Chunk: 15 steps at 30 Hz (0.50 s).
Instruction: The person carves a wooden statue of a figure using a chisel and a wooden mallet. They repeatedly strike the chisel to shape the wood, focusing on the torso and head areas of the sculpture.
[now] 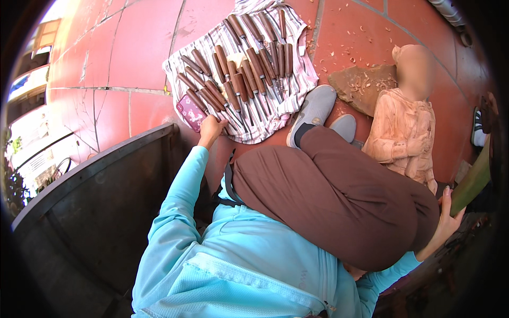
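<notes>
My left hand (213, 131) reaches to the near left edge of a striped cloth (253, 137), with its fingers bent in and what they grip, if anything, hidden. Right beside it lies a phone in a purple patterned case (191, 113). Several carving chisels (231, 96) with brown wooden handles rest in rows on that cloth. On the other side, my right hand (448, 221) is by my knee, fingers stretched and apart, near a long green leaf-like piece (473, 183). A carved wooden figure (401, 132) lies close to my legs.
Beyond my grey shoes (317, 103) sits a flat brown slab (363, 87) sprinkled with wood shavings. More shavings dot the red tiled floor (352, 26). A dark metal-edged panel (101, 206) stands along my left side. Another person's sandalled foot (479, 129) shows at far right.
</notes>
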Motion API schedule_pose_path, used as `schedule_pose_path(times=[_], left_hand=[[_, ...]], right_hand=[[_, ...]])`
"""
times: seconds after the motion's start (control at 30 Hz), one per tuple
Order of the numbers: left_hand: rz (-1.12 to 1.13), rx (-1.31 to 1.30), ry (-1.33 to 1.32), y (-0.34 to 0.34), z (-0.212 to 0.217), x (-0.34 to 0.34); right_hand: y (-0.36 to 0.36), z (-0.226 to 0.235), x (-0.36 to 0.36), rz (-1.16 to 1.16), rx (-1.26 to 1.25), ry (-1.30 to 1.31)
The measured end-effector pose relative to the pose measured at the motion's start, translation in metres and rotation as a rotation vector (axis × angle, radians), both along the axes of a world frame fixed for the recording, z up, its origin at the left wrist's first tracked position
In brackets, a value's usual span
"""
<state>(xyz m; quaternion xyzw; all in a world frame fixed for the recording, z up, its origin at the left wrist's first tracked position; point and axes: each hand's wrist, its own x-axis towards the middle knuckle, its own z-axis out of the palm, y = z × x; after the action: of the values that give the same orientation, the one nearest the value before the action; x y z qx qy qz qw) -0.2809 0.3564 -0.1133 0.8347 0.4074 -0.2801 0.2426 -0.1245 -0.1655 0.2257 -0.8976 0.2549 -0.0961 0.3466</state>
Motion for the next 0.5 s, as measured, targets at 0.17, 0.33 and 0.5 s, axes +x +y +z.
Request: schedule_pose_path(times=[0.17, 0.33, 0.5], left_hand=[[0.362, 0.071, -0.121, -0.010, -0.006, -0.017], [0.407, 0.034, -0.207, 0.005, -0.023, -0.029], [0.649, -0.143, -0.322, 0.003, -0.006, -0.019]], right_hand=[[-0.002, -0.001, 0.000, -0.022, 0.066, -0.004], [-0.008, -0.002, -0.001, -0.048, 0.140, 0.002], [0.006, 0.000, 0.002, -0.074, 0.095, -0.028]])
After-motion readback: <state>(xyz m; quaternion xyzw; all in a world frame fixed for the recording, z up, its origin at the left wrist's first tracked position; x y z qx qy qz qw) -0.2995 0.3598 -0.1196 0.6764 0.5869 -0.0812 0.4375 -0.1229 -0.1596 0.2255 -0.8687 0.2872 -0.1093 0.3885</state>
